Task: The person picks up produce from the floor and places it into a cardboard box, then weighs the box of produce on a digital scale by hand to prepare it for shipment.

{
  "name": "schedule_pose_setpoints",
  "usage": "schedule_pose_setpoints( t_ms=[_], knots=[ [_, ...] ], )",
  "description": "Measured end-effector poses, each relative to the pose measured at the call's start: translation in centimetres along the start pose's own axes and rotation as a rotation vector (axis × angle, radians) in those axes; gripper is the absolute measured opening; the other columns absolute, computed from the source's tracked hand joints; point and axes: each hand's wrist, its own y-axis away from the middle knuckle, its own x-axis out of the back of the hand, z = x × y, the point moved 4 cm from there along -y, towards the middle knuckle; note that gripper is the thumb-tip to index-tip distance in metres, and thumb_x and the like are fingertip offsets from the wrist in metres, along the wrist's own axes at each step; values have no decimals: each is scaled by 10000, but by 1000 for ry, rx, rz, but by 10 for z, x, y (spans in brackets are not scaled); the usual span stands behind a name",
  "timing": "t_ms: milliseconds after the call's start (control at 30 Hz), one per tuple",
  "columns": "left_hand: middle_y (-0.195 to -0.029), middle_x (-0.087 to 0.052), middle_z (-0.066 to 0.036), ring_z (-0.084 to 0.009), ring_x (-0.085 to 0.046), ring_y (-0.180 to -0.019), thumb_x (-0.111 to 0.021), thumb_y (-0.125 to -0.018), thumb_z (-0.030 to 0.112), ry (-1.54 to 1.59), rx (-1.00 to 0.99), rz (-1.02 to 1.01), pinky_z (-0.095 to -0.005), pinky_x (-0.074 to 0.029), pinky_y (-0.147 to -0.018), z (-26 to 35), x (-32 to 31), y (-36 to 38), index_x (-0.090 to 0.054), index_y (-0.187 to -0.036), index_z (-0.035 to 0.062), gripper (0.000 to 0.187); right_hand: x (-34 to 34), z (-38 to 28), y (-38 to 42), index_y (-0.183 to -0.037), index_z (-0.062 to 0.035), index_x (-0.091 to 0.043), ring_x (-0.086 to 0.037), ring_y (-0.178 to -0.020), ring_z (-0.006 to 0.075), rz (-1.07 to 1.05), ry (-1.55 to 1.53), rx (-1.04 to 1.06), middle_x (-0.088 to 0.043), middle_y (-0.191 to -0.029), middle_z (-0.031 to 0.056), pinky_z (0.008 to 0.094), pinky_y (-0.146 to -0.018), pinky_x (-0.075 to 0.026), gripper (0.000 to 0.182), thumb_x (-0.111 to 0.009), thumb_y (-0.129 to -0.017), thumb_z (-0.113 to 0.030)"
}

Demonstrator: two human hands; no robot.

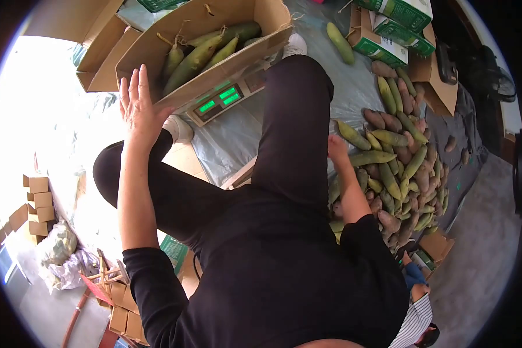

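Note:
My left hand [138, 110] lies with its fingers spread against the near left corner of an open cardboard box [226, 55]. Inside the box are several long green cucumber-like vegetables [200, 58], some with dry stems. The box rests on a scale [217, 104] with lit green digits. Beside my right knee, my right hand [337, 149] is over the near side of a pile of similar green vegetables [390, 181] and reddish-brown ones [420, 174]. Its fingers are partly hidden by the knee, so I cannot make out their grip or anything in them.
One green vegetable [340, 43] lies apart on the plastic sheet [313, 81]. Green-and-white cartons [383, 46] stand at the upper right. Small cardboard boxes [39, 200] and plastic bags [64, 249] are at left. Another person [414, 319] is at the lower right.

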Motion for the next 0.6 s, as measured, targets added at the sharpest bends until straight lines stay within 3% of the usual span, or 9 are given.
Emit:
schedule_pose_setpoints(
  t_ms=[167,233,467,567,600],
  knots=[
    [-1447,-299,-108,-345,-200,-1359,-808,-617,176,-7,-11,5,-473,-203,-1087,-1,-1,1,-218,-1435,167,1009,-11,25,7,-902,-68,-628,-588,-593,144,-14,144,75,-598,-666,46,304,-505,-449,207,-506,-896,-236],
    [-1448,-298,-109,-344,-199,-1360,-807,-618,170,-7,-13,4,-476,-202,-1087,0,-1,1,-217,-1435,165,1007,-14,27,6,-870,-59,-621,-583,-553,177,-20,351,298,-577,-619,83,329,-499,-457,260,-477,-909,-272],
    [-1449,-297,-111,-344,-197,-1360,-797,-631,173,-13,-3,-24,-480,-203,-1085,0,-1,1,-218,-1435,156,991,-16,55,1,-898,-82,-621,-577,-550,178,-44,184,185,-578,-636,74,344,-495,-465,226,-478,-906,-256],
    [-1446,-300,-122,-352,-198,-1357,-785,-651,193,68,2,2,-476,-209,-1083,-2,2,0,-214,-1434,143,971,-13,15,1,-952,-86,-621,-586,-612,139,-93,353,251,-610,-718,34,301,-513,-462,186,-517,-889,-226],
    [-1443,-302,-131,-356,-198,-1355,-777,-667,208,145,4,24,-472,-211,-1083,-2,5,-1,-213,-1434,135,955,-8,7,-7,-975,-87,-619,-587,-654,121,-66,177,83,-620,-770,14,282,-541,-457,186,-532,-880,-221]
  ],
)
